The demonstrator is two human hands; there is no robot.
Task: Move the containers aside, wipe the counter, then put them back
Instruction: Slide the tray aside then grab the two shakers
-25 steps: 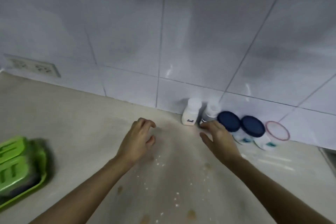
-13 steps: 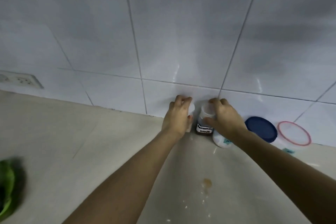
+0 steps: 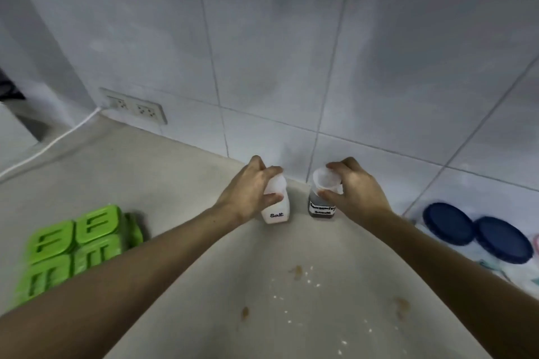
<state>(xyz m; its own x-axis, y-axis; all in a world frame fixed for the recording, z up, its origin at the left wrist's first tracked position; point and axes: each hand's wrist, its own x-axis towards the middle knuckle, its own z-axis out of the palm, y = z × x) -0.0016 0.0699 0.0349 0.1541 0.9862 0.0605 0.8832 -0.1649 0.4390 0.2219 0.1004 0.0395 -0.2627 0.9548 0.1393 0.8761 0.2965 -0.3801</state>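
Note:
My left hand point(image 3: 250, 192) grips the top of a white bottle labelled Salt point(image 3: 277, 210). My right hand point(image 3: 354, 191) grips the white cap of a dark seasoning bottle point(image 3: 320, 208). Both bottles are upright near the tiled wall, a short gap between them. Whether they rest on the beige counter point(image 3: 180, 172) or hang just above it, I cannot tell. Two tubs with dark blue lids point(image 3: 447, 223) point(image 3: 503, 243) sit at the right by the wall. Brown stains point(image 3: 296, 271) and white crumbs point(image 3: 310, 283) dot the counter in front of me.
A green slotted holder point(image 3: 78, 248) lies at the left on the counter. A double wall socket point(image 3: 134, 109) with a white cable point(image 3: 49, 143) is at the back left. Something pink shows at the right frame edge.
Both hands went from the open counter to the bottles and closed on their tops. The bottles now stand farther left of the blue-lidded tubs, and the view has swung left.

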